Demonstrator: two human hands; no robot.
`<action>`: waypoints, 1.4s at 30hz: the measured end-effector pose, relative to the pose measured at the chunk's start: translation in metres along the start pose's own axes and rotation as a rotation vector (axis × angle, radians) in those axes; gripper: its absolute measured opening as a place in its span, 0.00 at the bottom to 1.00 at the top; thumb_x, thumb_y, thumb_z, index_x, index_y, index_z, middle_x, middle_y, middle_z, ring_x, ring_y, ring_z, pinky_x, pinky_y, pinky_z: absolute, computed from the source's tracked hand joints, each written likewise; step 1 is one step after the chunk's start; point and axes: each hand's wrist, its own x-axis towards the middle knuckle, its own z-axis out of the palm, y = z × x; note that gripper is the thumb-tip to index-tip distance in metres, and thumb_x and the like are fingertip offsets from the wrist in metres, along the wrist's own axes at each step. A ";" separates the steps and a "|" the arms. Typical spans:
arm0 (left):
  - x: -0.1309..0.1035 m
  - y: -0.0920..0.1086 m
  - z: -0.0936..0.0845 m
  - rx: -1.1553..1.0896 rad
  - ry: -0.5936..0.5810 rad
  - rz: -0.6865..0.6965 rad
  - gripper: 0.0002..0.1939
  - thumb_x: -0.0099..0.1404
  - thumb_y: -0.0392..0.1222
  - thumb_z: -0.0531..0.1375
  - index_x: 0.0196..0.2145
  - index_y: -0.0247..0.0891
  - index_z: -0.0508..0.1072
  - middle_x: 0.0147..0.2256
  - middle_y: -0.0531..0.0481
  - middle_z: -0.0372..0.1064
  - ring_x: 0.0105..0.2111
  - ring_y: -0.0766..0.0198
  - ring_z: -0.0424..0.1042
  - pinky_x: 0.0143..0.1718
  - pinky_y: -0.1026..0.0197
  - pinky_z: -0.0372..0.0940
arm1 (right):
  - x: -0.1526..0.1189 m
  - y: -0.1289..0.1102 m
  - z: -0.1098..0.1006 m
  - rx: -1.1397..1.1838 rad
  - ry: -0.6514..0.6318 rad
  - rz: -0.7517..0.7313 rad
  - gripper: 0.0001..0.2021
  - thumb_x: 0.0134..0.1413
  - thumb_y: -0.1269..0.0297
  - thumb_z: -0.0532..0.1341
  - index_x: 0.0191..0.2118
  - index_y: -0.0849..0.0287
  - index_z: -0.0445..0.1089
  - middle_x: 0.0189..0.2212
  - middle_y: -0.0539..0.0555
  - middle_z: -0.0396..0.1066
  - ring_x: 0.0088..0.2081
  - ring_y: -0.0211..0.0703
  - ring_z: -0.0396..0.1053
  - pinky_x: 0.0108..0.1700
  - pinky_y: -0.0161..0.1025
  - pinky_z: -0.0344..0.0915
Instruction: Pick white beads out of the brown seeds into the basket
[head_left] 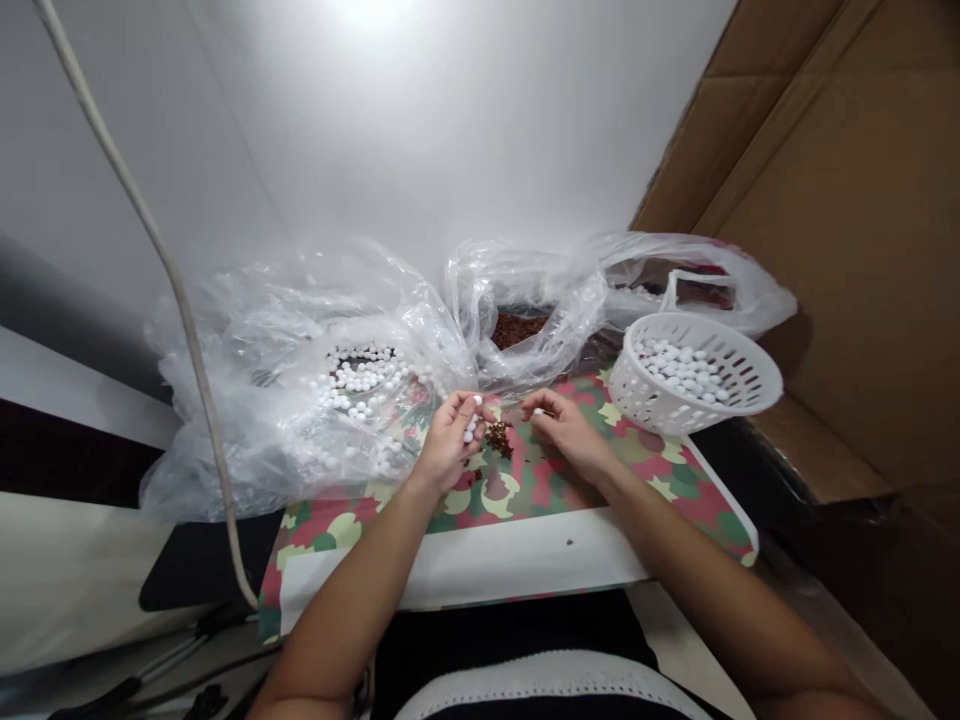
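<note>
My left hand (444, 445) is closed around several small white balls (470, 432), one of them up at the thumb and fingertip. A short distance to its right, my right hand (571, 432) pinches a single white ball (538, 411) between thumb and finger. Between the two hands lies a small heap of reddish-brown bits (500, 437) on the camouflage-patterned cover (540, 495). What the bits are, I cannot make out.
A clear plastic bag (217, 400) with many white balls (360, 375) spreads at left. Another bag (466, 300) behind my hands holds brown bits (516, 328). A white basket (637, 395) of balls stands right. A cable (191, 330) hangs at left; cardboard (840, 230) rises at right.
</note>
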 end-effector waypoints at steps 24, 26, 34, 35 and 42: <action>0.000 0.002 -0.003 0.047 -0.013 -0.113 0.31 0.47 0.57 0.72 0.38 0.33 0.66 0.24 0.52 0.55 0.18 0.75 0.49 0.15 0.75 0.39 | 0.011 0.017 0.003 -0.586 -0.063 -0.280 0.08 0.51 0.64 0.59 0.36 0.62 0.72 0.32 0.53 0.67 0.32 0.32 0.60 0.36 0.30 0.53; -0.001 0.002 -0.003 0.060 -0.015 -0.121 0.31 0.48 0.57 0.72 0.39 0.33 0.66 0.23 0.53 0.53 0.18 0.75 0.48 0.15 0.75 0.38 | 0.012 0.019 0.007 -0.625 -0.055 -0.289 0.07 0.52 0.65 0.58 0.34 0.63 0.71 0.32 0.54 0.66 0.32 0.31 0.59 0.36 0.29 0.53; -0.001 -0.001 -0.004 0.061 -0.022 -0.119 0.31 0.46 0.57 0.73 0.37 0.33 0.65 0.25 0.52 0.55 0.19 0.75 0.48 0.15 0.74 0.39 | 0.002 -0.003 -0.001 -0.361 0.000 -0.163 0.14 0.52 0.56 0.59 0.34 0.64 0.70 0.30 0.52 0.66 0.30 0.30 0.59 0.33 0.28 0.53; -0.001 -0.001 -0.004 0.058 -0.033 -0.117 0.31 0.46 0.57 0.73 0.36 0.33 0.65 0.25 0.51 0.56 0.19 0.75 0.49 0.15 0.74 0.39 | -0.001 -0.008 -0.002 -0.271 -0.020 -0.132 0.16 0.51 0.53 0.60 0.34 0.65 0.69 0.29 0.52 0.66 0.29 0.29 0.58 0.32 0.28 0.53; -0.003 -0.001 -0.003 0.073 -0.073 -0.114 0.31 0.47 0.58 0.73 0.36 0.32 0.66 0.25 0.51 0.55 0.19 0.75 0.49 0.16 0.74 0.39 | -0.010 -0.024 0.008 -0.063 -0.117 -0.133 0.18 0.51 0.52 0.60 0.35 0.65 0.67 0.31 0.53 0.67 0.30 0.29 0.61 0.34 0.28 0.58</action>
